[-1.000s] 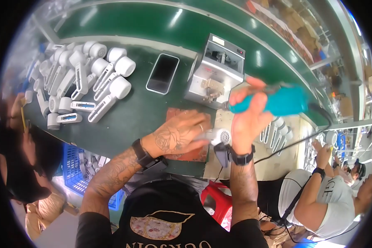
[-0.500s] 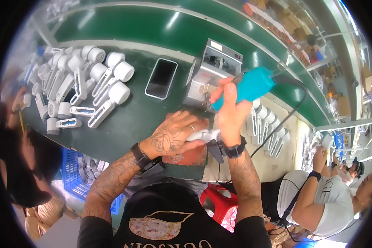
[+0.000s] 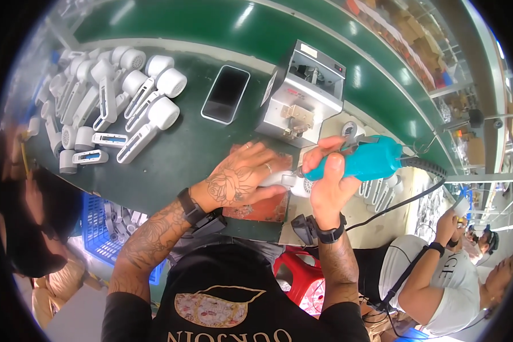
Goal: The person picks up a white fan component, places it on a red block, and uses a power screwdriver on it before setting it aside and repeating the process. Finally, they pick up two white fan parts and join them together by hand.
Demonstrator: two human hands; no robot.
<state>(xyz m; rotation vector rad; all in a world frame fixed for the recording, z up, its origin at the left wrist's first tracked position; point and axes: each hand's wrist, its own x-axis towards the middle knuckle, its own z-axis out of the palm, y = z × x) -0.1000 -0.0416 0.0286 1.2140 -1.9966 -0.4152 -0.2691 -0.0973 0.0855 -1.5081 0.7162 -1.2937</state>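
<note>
My left hand (image 3: 242, 175) holds a white handle-shaped part with a round grilled head (image 3: 302, 187) down over a worn red mat (image 3: 259, 212). Its fingers are wrapped over the handle, hiding most of it. In my right hand (image 3: 332, 191) is a teal electric screwdriver (image 3: 373, 159), lying nearly level with its cable trailing right. The screwdriver's front end is close to the neck of the white part; whether the bit touches it I cannot tell. Just beyond stands a grey metal screw feeder (image 3: 302, 97).
Several similar white parts (image 3: 105, 102) are heaped at the left, and others (image 3: 376, 188) lie at the right. A phone (image 3: 226, 94) lies near the feeder. Below the table edge is a blue basket (image 3: 100, 228) of parts. Other people sit at both sides.
My right hand has brought the screwdriver from in front of the feeder down and to the right, to the white part. My left hand keeps its hold; the view has shifted slightly.
</note>
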